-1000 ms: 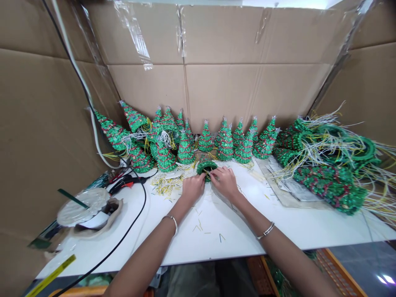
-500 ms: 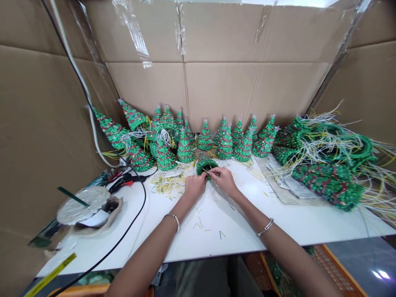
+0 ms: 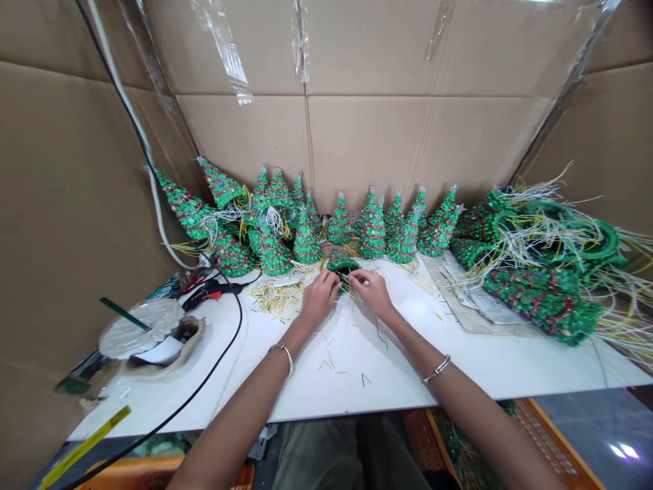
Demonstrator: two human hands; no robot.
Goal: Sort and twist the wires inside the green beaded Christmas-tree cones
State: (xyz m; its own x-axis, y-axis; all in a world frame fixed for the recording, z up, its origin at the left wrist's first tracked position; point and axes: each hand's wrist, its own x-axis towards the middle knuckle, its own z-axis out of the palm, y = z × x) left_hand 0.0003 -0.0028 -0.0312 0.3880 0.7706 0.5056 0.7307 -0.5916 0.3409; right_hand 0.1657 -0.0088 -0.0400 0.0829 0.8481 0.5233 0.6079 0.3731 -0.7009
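A small green tinsel Christmas tree [image 3: 343, 262] lies on its side on the white table, its hollow base turned toward me. My left hand [image 3: 321, 296] is closed at the left edge of that base, its fingers curled against the rim. On the other side my right hand [image 3: 371, 291] pinches thin wires that come out of the opening. The fingertips partly cover the wires, so which strands are held is hard to see. Cut yellow and white wire bits [image 3: 275, 296] are heaped left of my hands.
Finished-looking tinsel trees [image 3: 372, 231] stand in a row against the cardboard wall [image 3: 367, 136]. Several trees with long wires [image 3: 543, 303] are piled at right. At left lie a black-and-red corded tool [image 3: 211, 294], a cable [image 3: 224, 357] and a lidded container [image 3: 143, 330].
My left hand has turned and shifted slightly up along the tree's rim. My right hand has moved a little right, apart from the left. The camera view has tilted slightly.
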